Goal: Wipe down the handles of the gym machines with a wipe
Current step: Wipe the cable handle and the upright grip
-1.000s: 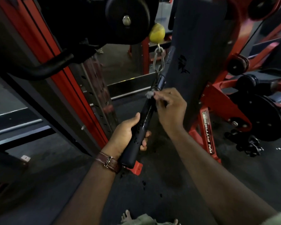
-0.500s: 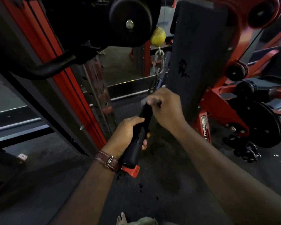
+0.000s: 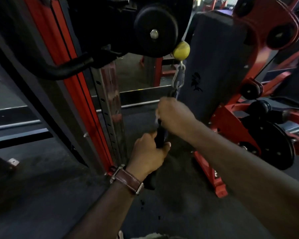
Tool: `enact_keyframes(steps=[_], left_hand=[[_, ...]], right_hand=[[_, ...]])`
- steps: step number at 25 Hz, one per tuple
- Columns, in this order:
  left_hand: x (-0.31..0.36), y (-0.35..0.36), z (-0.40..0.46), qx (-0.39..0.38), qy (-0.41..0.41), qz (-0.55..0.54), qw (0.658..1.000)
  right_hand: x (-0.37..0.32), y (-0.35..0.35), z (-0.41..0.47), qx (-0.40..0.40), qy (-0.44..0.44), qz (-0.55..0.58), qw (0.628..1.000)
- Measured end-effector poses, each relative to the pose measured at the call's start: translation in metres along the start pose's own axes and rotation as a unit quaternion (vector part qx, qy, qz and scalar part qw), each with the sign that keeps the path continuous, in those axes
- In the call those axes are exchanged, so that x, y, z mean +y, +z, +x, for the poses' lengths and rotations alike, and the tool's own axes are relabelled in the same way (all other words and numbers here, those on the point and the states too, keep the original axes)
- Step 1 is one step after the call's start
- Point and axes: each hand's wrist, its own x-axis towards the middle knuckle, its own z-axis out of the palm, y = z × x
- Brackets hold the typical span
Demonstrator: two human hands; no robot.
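Gym floor [image 3: 41, 195], hands [image 3: 149, 152] around handle [image 3: 160, 135]

1. Left hand [image 3: 149, 152] grips black handle [image 3: 160, 135] low down.
2. Right hand [image 3: 175, 116] curled round handle's upper part, wipe [image 3: 157, 116] pinched against it.
3. Carabiner [image 3: 178, 76] hangs under yellow ball [image 3: 181, 50].

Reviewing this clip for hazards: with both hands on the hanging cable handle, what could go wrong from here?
1. The left hand grips the black handle mid-length, so that covered stretch may go unwiped.
2. Only a scrap of the wipe shows at the right hand; it could slip out.
3. The handle hangs from a carabiner under the yellow ball; the right hand is close below and could get pinched if the handle swings.
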Motion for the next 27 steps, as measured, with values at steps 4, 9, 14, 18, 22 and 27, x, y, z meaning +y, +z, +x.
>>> enact_keyframes(steps=[4,9,14,18,22,27], left_hand=[[0.002,-0.005,0.005,-0.007,-0.03,0.007,0.999],[0.002,0.002,0.002,-0.01,-0.023,0.069,0.997],[0.014,-0.009,0.001,-0.036,-0.065,-0.028,0.997],[0.016,-0.003,-0.008,-0.037,-0.055,-0.053,0.996],[0.023,-0.002,-0.011,-0.058,-0.074,-0.115,0.989],[0.024,-0.011,-0.014,-0.093,-0.096,-0.183,0.974]], right_hand=[[0.0,-0.005,0.005,0.053,0.011,-0.041,0.998],[-0.017,-0.003,-0.012,-0.015,-0.052,-0.08,0.995],[0.013,0.033,-0.02,0.158,0.03,0.028,0.987],[0.009,0.065,-0.062,0.318,0.13,0.353,0.87],[0.02,0.072,-0.005,0.323,0.341,0.559,0.683],[-0.009,0.082,-0.053,0.132,0.342,0.814,0.451]])
